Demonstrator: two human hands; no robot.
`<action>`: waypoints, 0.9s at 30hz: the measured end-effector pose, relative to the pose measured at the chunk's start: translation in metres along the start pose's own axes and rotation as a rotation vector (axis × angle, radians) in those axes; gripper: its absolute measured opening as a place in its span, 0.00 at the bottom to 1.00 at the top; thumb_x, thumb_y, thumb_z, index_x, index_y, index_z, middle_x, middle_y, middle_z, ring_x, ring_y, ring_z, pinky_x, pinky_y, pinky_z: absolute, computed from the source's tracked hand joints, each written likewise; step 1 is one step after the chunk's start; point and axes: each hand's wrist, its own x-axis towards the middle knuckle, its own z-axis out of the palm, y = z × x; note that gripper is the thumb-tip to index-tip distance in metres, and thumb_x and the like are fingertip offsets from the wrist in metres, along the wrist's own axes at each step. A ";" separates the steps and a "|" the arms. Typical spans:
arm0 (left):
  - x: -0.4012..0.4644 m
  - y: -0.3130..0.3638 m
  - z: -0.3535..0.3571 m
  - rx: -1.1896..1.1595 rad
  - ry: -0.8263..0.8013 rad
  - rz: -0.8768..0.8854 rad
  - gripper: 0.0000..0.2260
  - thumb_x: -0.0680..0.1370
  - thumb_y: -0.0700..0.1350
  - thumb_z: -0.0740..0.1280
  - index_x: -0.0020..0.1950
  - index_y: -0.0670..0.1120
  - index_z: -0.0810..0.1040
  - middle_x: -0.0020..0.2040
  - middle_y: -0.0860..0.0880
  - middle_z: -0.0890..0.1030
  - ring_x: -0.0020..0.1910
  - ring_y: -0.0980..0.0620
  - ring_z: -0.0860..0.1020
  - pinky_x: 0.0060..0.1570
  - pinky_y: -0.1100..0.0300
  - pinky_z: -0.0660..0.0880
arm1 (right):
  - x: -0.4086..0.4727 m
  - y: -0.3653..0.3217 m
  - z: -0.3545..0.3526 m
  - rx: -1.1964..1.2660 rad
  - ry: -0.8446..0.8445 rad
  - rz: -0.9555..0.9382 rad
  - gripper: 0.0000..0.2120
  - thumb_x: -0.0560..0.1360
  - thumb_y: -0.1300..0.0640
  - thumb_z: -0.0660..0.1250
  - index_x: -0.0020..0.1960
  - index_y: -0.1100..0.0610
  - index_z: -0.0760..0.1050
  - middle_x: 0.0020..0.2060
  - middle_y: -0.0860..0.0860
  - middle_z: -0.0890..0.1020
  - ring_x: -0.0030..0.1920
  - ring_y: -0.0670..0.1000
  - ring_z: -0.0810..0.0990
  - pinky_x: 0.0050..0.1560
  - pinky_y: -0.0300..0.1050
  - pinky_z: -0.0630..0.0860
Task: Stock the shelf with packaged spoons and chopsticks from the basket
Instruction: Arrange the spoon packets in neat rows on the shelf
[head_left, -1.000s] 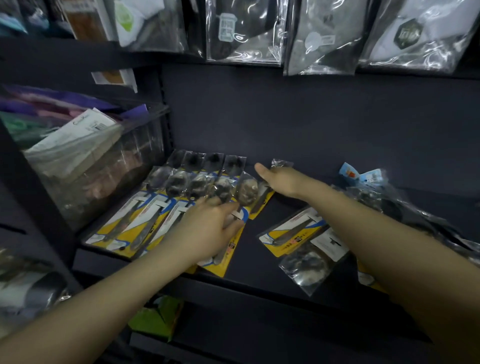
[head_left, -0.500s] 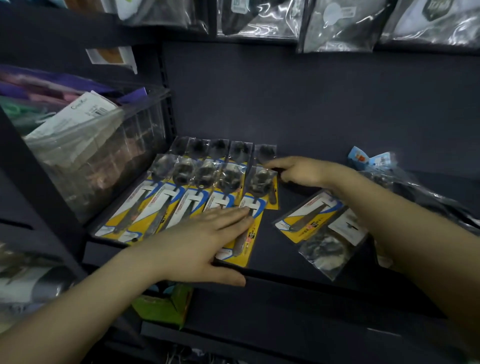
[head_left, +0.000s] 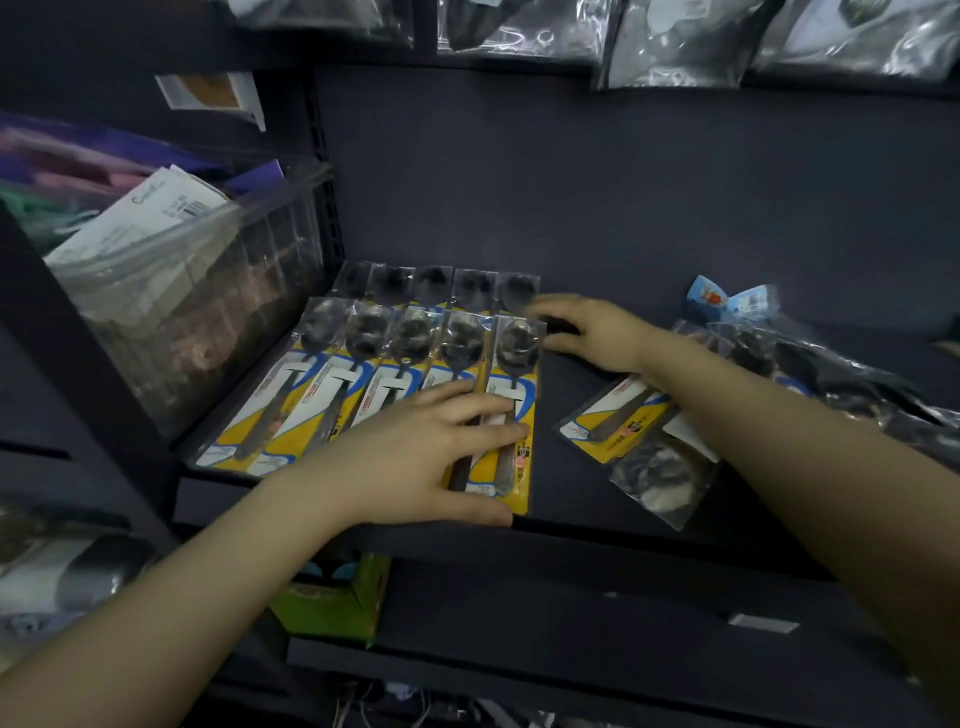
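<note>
Several yellow packaged spoon sets (head_left: 363, 384) lie side by side in two overlapping rows on the dark shelf (head_left: 597, 499). My left hand (head_left: 415, 457) rests flat, fingers straight, on the lower ends of the rightmost packs, thumb along the shelf's front edge. My right hand (head_left: 592, 332) touches the right edge of the rightmost pack (head_left: 514, 364) near its spoon bowl, fingers loosely bent. Two more packs (head_left: 623, 421) lie loose to the right, partly under my right forearm.
A clear plastic bin (head_left: 171, 291) of packaged goods stands left of the spoons. Crinkled clear bags with blue tags (head_left: 810, 358) lie at the right of the shelf. Bagged items (head_left: 675, 36) hang above. A green box (head_left: 337, 603) sits on the lower shelf.
My left hand has slid right and forward onto the rightmost packs. The row of packs has been pushed into a straighter line, and my right hand has stayed at its right edge.
</note>
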 end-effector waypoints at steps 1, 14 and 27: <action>0.001 -0.002 0.001 0.008 0.018 0.020 0.40 0.62 0.74 0.47 0.72 0.61 0.57 0.74 0.60 0.56 0.75 0.54 0.49 0.69 0.63 0.49 | -0.005 0.000 -0.003 -0.038 0.058 0.014 0.22 0.77 0.61 0.63 0.70 0.56 0.67 0.71 0.55 0.68 0.71 0.54 0.65 0.67 0.38 0.58; 0.035 0.027 -0.021 -0.075 0.239 0.054 0.24 0.75 0.60 0.59 0.70 0.54 0.64 0.68 0.55 0.67 0.63 0.54 0.71 0.60 0.52 0.72 | -0.083 0.045 -0.027 -0.429 0.265 0.614 0.24 0.74 0.44 0.64 0.60 0.63 0.72 0.59 0.63 0.76 0.61 0.64 0.72 0.59 0.55 0.69; 0.114 0.069 -0.024 -0.520 0.340 -0.217 0.13 0.76 0.51 0.63 0.57 0.45 0.73 0.44 0.48 0.79 0.43 0.48 0.78 0.41 0.57 0.70 | -0.090 0.019 -0.085 0.831 0.597 0.161 0.09 0.76 0.65 0.63 0.39 0.55 0.71 0.31 0.51 0.74 0.26 0.42 0.73 0.26 0.34 0.71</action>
